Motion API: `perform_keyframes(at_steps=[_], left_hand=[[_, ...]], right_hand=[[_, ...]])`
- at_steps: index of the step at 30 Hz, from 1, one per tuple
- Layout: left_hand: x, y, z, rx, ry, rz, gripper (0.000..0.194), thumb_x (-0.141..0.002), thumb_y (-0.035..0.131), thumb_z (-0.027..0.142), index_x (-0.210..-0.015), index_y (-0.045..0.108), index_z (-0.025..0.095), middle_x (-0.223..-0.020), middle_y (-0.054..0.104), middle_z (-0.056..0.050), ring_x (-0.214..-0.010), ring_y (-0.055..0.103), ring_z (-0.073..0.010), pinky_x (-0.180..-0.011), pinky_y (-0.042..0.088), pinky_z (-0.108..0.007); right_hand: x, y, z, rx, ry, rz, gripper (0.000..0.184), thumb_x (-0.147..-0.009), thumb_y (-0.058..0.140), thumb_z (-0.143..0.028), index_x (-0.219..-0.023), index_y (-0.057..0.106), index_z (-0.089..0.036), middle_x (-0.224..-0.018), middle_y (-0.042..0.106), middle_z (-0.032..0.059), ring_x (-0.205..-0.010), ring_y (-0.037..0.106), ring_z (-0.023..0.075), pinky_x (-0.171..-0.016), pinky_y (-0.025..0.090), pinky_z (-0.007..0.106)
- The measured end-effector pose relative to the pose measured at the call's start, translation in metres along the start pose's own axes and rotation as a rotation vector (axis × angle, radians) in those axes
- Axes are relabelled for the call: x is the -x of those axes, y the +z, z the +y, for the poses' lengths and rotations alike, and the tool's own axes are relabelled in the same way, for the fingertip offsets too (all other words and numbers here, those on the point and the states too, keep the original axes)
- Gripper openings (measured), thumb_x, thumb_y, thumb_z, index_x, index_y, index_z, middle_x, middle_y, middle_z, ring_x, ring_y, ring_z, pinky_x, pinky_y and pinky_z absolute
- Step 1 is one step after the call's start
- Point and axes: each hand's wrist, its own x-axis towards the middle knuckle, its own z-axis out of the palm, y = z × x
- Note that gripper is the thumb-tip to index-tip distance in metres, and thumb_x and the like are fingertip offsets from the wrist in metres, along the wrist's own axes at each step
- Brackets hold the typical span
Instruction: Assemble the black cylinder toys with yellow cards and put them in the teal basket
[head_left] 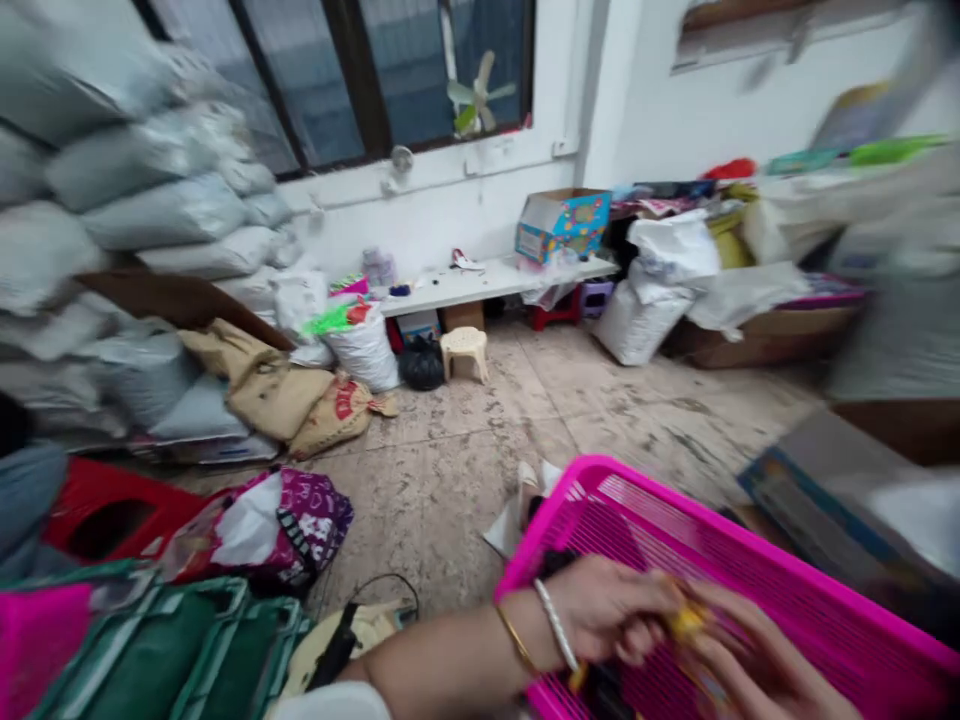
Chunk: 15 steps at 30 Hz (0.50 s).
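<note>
- Head view: small yellow item [686, 622] just right of the left hand [600, 608], just left of the right hand [772, 655], neither nearer.
- Fingers of both narrow, pinching it.
- Long axis too blurred to tell.
- Held over pink basket [750, 545].

The mottled floor [442, 470] bears a cream stool [464, 341] near centre, a red-printed tan sack [337, 413] towards eight o'clock and a white sack [641, 318] between two and three. At twelve, a white bench [495, 281] carries a blue-patterned box [574, 226] towards one. A pink basket [810, 600] past four holds dark pieces [606, 692].
</note>
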Motion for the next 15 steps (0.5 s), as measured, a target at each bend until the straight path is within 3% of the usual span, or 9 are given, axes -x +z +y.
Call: perform_keyframes(at_steps=[2,4,6,8,9,12,15], left_hand=[[0.011,0.004,0.003,-0.051,0.078,0.081,0.028,-0.065,0.079,0.036,-0.068,0.060,0.015,-0.043,0.046,0.003,-0.030,0.033,-0.0062,-0.030,0.019,-0.018],[0.017,0.006,0.002,-0.071,0.136,0.071,0.029,-0.070,0.076,0.039,-0.078,0.064,0.013,-0.048,0.050,0.003,-0.034,0.038,-0.0046,-0.034,0.024,-0.015],[0.018,0.002,-0.003,-0.119,0.123,0.030,0.037,-0.074,0.071,0.050,-0.079,0.063,0.014,-0.045,0.046,0.005,-0.032,0.038,-0.0056,-0.032,0.025,-0.016],[0.015,-0.011,-0.009,-0.215,0.094,0.059,0.043,-0.074,0.067,0.058,-0.076,0.060,0.016,-0.053,0.054,0.001,-0.031,0.040,-0.0060,-0.030,0.023,-0.016],[0.011,-0.020,-0.011,-0.261,0.109,0.095,0.043,-0.076,0.065,0.059,-0.083,0.061,0.017,-0.058,0.058,0.000,-0.033,0.042,-0.0065,-0.030,0.025,-0.016],[0.004,-0.037,-0.010,-0.413,0.237,0.221,0.047,-0.073,0.068,0.059,-0.101,0.060,0.022,-0.051,0.056,0.002,-0.034,0.044,-0.0104,-0.030,0.029,-0.018],[0.014,-0.028,-0.003,-0.472,0.395,0.301,0.041,-0.069,0.074,0.053,-0.093,0.063,0.021,-0.058,0.063,-0.001,-0.046,0.056,-0.0155,-0.040,0.044,-0.022]], right_hand=[[0.002,0.007,-0.018,-0.034,0.031,-0.102,0.047,-0.073,0.075,-0.040,-0.118,0.063,-0.033,-0.108,0.070,0.0091,-0.091,0.069,0.0283,-0.073,0.060,0.039],[0.004,0.012,-0.033,0.043,-0.039,-0.149,0.036,-0.077,0.073,-0.033,-0.112,0.066,-0.029,-0.111,0.067,0.0085,-0.098,0.065,0.0259,-0.083,0.055,0.038],[0.006,0.015,-0.041,0.139,-0.102,-0.096,0.023,-0.082,0.065,-0.025,-0.104,0.069,-0.028,-0.099,0.069,0.0061,-0.092,0.064,0.0219,-0.080,0.053,0.034],[0.006,0.020,-0.042,0.207,-0.147,-0.078,0.027,-0.077,0.063,-0.016,-0.101,0.070,-0.026,-0.090,0.069,0.0040,-0.084,0.063,0.0195,-0.076,0.051,0.031],[0.005,0.022,-0.041,0.240,-0.166,-0.042,0.031,-0.074,0.063,-0.014,-0.102,0.070,-0.025,-0.087,0.069,0.0030,-0.079,0.063,0.0179,-0.072,0.051,0.029],[0.004,0.030,-0.040,0.295,-0.233,0.057,0.033,-0.070,0.066,-0.014,-0.102,0.069,-0.021,-0.086,0.068,0.0027,-0.075,0.061,0.0161,-0.068,0.050,0.026],[0.010,0.029,-0.048,0.290,-0.274,0.117,0.031,-0.074,0.065,-0.013,-0.104,0.068,-0.021,-0.092,0.070,0.0040,-0.083,0.063,0.0169,-0.075,0.051,0.027]])
